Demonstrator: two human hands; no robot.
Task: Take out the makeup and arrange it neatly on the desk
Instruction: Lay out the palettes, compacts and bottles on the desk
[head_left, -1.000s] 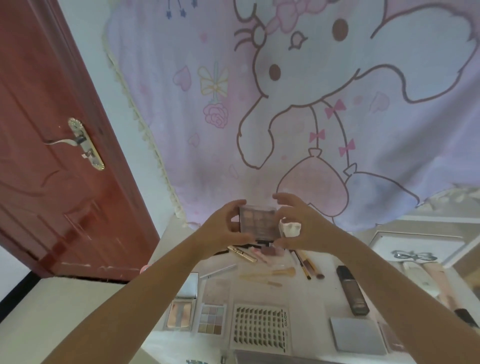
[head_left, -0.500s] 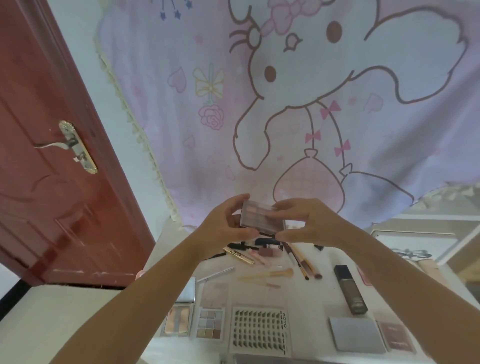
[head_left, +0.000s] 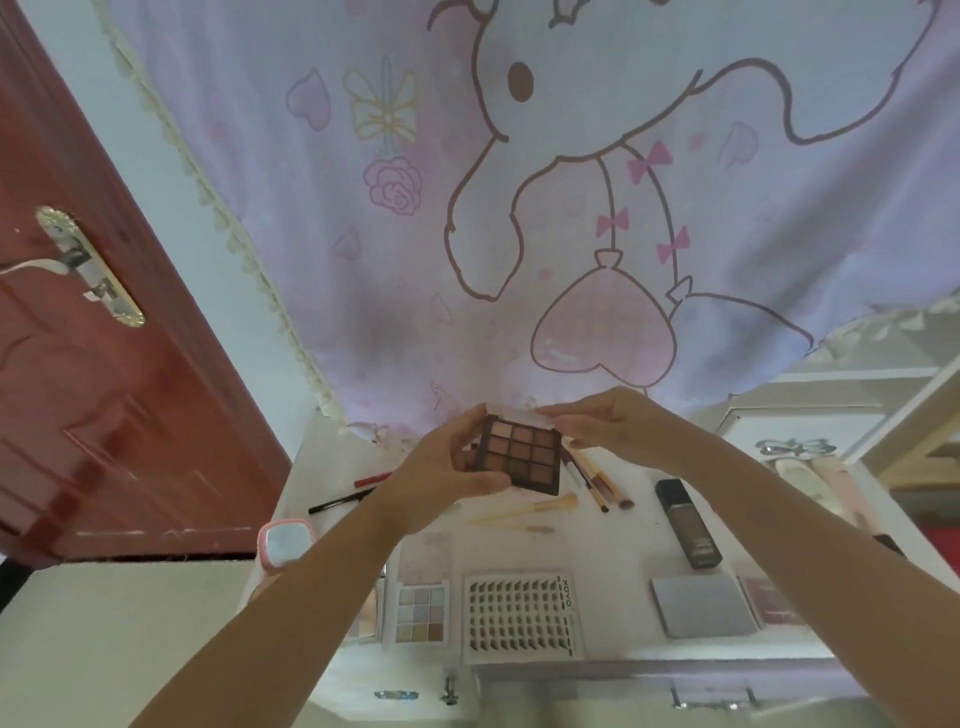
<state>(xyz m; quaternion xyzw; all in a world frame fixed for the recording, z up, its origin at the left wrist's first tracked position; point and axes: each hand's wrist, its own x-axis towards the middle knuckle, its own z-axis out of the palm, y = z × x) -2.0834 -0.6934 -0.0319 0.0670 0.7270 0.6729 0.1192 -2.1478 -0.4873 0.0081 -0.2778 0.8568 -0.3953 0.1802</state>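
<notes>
Brown eyeshadow palette (head_left: 521, 457) pinched between left hand (head_left: 448, 470) and right hand (head_left: 610, 426) grips.

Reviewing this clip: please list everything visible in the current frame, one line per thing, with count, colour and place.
brown eyeshadow palette: 1, dark frame, open, held above the desk
pastel palette: 1, white, near desk edge
lash tray: 1, white, beside pastel palette
grey compact: 1, closed, near edge, right
dark bottle: 1, lying on desk, right
brushes: several, mid desk
pink mirror: 1, desk's left edge
desk: 1, white
curtain: 1, pink cartoon print, behind
door: 1, red-brown, left
left hand: grips palette base
right hand: pinches palette's clear lid
</notes>
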